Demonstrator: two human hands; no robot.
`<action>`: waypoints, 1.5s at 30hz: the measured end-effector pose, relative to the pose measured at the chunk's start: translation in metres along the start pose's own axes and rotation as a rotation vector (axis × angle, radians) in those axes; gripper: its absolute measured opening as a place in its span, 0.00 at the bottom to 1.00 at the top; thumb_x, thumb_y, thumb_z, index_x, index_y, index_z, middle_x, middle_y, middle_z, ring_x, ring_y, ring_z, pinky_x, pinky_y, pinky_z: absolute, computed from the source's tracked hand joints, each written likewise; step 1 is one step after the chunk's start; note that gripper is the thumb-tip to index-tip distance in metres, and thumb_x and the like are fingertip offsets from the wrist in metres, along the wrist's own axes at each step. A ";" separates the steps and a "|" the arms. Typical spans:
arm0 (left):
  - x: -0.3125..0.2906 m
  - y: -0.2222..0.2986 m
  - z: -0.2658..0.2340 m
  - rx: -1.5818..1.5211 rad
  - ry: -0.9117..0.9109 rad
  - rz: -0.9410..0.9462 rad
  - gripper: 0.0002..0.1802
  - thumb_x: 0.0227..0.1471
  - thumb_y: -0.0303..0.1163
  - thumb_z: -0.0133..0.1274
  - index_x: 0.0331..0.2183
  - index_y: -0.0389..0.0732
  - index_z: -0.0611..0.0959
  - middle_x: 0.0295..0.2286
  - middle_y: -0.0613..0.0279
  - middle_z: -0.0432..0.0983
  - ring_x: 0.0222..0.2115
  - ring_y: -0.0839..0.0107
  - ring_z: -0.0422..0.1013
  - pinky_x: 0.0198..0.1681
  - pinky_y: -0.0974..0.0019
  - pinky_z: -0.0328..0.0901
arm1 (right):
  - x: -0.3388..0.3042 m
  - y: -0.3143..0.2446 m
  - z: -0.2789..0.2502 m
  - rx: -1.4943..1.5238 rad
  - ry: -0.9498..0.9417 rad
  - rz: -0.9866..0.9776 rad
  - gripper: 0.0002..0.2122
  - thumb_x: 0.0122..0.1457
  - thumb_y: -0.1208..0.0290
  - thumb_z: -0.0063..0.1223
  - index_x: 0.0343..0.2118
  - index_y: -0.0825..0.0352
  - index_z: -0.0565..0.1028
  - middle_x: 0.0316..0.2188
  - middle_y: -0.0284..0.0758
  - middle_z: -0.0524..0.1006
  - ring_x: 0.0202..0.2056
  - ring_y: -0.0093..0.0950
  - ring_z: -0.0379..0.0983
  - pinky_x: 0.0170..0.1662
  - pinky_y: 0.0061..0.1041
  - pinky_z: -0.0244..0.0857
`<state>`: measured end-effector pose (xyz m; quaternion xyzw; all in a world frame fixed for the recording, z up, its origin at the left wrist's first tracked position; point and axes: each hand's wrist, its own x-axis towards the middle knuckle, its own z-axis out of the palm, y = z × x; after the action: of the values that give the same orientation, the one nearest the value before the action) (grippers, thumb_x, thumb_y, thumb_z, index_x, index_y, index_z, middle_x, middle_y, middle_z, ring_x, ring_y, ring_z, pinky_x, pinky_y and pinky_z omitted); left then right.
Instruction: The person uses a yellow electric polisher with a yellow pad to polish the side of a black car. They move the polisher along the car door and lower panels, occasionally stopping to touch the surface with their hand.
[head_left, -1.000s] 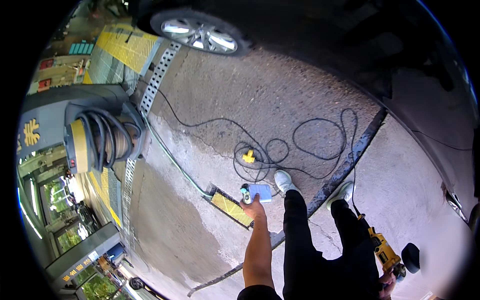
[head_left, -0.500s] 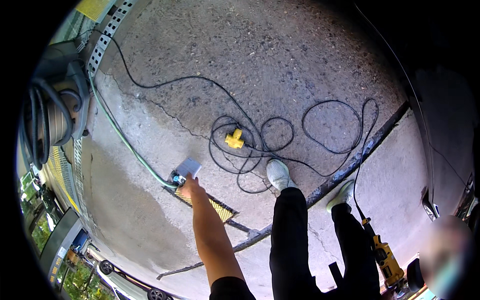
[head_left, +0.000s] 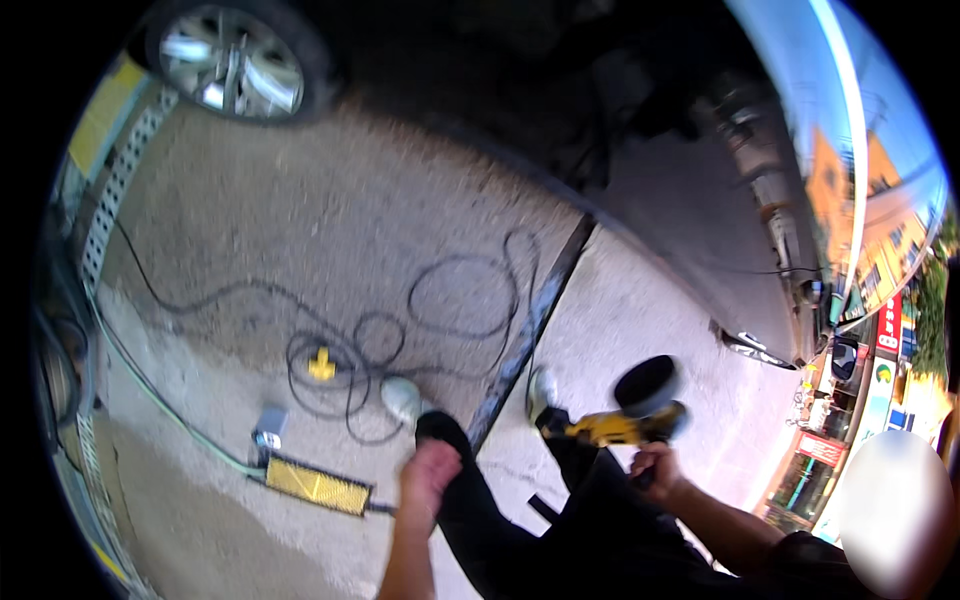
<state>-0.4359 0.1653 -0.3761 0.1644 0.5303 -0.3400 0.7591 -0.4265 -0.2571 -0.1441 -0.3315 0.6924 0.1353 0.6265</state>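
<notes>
In my right hand [head_left: 655, 472] is a yellow and black power polisher [head_left: 607, 430], gripped by its black handle. Its round dark pad [head_left: 647, 386] points up and away, toward the side of a dark car [head_left: 690, 225]. My left hand [head_left: 432, 468], smeared by motion, hovers by my left knee; its fingers cannot be made out. On the ground to its left lies a small grey block-like item [head_left: 271, 420] with a pale blue part at its near end, apart from the hand.
A black cord [head_left: 455, 330] loops over the concrete around a yellow multi-way plug [head_left: 322, 365]. A green hose [head_left: 170, 420] runs to a yellow grate [head_left: 320, 487]. The car's wheel [head_left: 232, 62] stands far left; a dark floor channel [head_left: 540, 325] crosses the ground.
My left hand has left the grey item and moved right toward my knee. The polisher has come up into fuller view in my right hand. The view has swung toward the car.
</notes>
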 end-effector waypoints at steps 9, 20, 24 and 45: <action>-0.135 -0.112 0.283 0.529 -0.120 0.065 0.20 0.61 0.53 0.64 0.37 0.45 0.84 0.25 0.65 0.78 0.23 0.71 0.76 0.21 0.62 0.67 | -0.088 0.004 0.110 -0.575 -0.376 -0.146 0.09 0.64 0.72 0.53 0.44 0.70 0.75 0.25 0.34 0.77 0.23 0.27 0.75 0.27 0.28 0.69; -0.225 -0.164 0.469 0.697 -0.028 0.107 0.11 0.62 0.35 0.60 0.33 0.37 0.81 0.25 0.61 0.76 0.23 0.70 0.73 0.27 0.62 0.72 | -0.140 -0.213 -0.063 -1.201 -1.073 -0.437 0.13 0.71 0.65 0.56 0.49 0.67 0.84 0.34 0.34 0.87 0.38 0.22 0.84 0.44 0.26 0.77; -0.276 -0.194 0.590 0.828 -0.208 -0.115 0.11 0.64 0.34 0.57 0.30 0.41 0.75 0.22 0.67 0.69 0.20 0.75 0.66 0.23 0.68 0.64 | -0.078 -0.266 -0.111 -1.136 -0.478 -1.070 0.44 0.51 0.68 0.73 0.72 0.57 0.62 0.55 0.40 0.81 0.44 0.38 0.83 0.50 0.36 0.77; -0.355 0.079 0.704 2.280 0.197 1.290 0.21 0.60 0.46 0.58 0.37 0.35 0.79 0.30 0.37 0.82 0.34 0.36 0.80 0.39 0.39 0.74 | -0.148 -0.298 0.117 -1.101 -0.078 -1.121 0.16 0.50 0.71 0.64 0.44 0.66 0.82 0.34 0.51 0.85 0.40 0.49 0.84 0.46 0.44 0.77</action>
<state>0.0336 -0.0864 0.2101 0.9554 -0.1733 -0.1593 0.1782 -0.1488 -0.3652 0.0446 -0.8891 0.2327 0.1343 0.3706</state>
